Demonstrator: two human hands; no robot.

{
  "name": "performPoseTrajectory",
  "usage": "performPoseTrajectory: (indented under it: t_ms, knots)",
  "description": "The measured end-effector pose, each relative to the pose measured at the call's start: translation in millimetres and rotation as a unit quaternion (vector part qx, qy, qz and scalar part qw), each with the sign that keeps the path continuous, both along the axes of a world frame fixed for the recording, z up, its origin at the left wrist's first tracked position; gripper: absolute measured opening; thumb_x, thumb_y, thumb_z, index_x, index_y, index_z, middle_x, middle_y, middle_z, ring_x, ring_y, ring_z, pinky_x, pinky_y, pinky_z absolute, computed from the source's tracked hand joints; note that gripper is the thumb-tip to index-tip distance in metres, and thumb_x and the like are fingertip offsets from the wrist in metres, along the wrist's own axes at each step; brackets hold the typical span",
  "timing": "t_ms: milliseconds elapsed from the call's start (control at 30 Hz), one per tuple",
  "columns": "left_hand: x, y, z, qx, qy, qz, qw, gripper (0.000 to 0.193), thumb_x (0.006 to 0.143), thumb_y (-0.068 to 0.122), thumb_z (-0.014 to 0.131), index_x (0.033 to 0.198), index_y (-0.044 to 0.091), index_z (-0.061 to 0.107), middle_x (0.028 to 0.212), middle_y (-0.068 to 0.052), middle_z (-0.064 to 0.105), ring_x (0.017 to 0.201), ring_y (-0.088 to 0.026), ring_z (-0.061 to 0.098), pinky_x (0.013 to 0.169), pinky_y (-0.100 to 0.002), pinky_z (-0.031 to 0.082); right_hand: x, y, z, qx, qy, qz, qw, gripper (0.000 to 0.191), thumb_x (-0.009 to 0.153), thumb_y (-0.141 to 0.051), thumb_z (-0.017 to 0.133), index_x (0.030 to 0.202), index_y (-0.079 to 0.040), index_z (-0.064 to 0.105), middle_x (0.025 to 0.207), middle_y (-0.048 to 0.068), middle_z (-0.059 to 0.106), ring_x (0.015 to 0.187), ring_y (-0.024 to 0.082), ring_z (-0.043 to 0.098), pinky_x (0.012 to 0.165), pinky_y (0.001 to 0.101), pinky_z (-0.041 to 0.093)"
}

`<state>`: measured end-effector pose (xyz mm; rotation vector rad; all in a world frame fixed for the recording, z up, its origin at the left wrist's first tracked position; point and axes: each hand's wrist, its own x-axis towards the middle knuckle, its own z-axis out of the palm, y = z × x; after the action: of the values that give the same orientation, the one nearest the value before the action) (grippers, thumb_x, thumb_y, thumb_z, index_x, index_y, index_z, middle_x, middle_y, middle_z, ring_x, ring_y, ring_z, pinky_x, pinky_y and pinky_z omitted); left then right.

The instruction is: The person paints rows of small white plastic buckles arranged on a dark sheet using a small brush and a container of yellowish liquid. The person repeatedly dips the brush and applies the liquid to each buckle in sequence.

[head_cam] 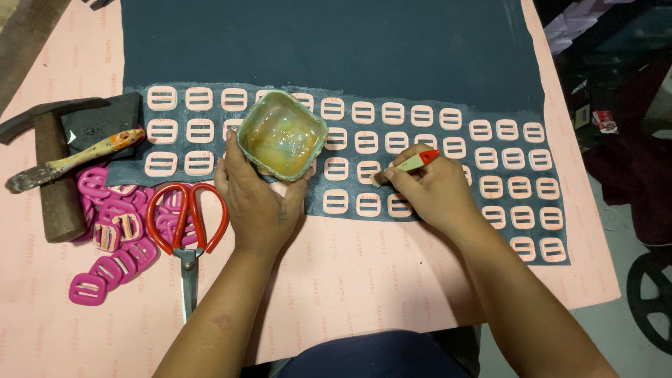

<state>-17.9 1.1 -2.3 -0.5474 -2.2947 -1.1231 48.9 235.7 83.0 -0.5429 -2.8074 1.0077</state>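
The left hand (259,199) cupped a small green tub (282,134) of amber glue, fingers wrapped round its near wall. The tub sat on the dark sheet (336,49), over the rows of pale buckles (364,142). It looked light and thin-walled, likely sticky at the rim and easy to spill, so best held low by its sides and kept level. Right of the tub, the right hand (434,192) pinched a slim brush (409,165), its tip touching a buckle. Left of the tub lay red scissors (187,224), a hammer (52,168) and pink buckles (112,245).
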Motion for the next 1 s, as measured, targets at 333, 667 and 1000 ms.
performPoseTrajectory:
  t_ms: [333, 667, 1000]
  knots:
    - [-1.1, 3.9, 0.0, 0.006, -0.014, 0.005, 1.0, 0.101, 0.091, 0.031, 0.084, 0.156, -0.006, 0.015, 0.142, -0.027, 0.052, 0.134, -0.035, 0.054, 0.124, -0.056, 0.021, -2.2, 3.0, -12.9, -0.046, 0.01, 0.014, 0.999, 0.019, 0.092, -0.024, 0.067, 0.088, -0.007, 0.072, 0.073, 0.003, 0.076, 0.062, 0.012, 0.07, 0.059, 0.0277, 0.053]
    - [-0.2, 10.0, -5.2, -0.017, -0.007, 0.012, 1.0, 0.1, 0.091, 0.032, 0.083, 0.159, 0.007, 0.014, 0.155, -0.017, 0.045, 0.143, -0.032, 0.048, 0.123, -0.063, 0.022, -11.2, -14.9, -10.2, -0.351, 0.184, -0.01, 0.918, 0.018, 0.097, -0.018, 0.065, 0.107, -0.003, 0.067, 0.082, 0.003, 0.07, 0.071, 0.007, 0.064, 0.064, 0.0237, 0.053]
    - [-1.2, 15.6, -12.7, -0.048, 0.068, -0.024, 0.996, 0.096, 0.089, 0.031, 0.084, 0.158, 0.014, 0.019, 0.159, -0.014, 0.043, 0.151, -0.03, 0.04, 0.123, -0.059, 0.023, -36.3, -47.7, -4.6, 0.051, 0.199, 0.185, 0.961, 0.021, 0.092, -0.015, 0.078, 0.111, -0.007, 0.075, 0.097, 0.007, 0.075, 0.082, 0.01, 0.07, 0.071, 0.0269, 0.056]
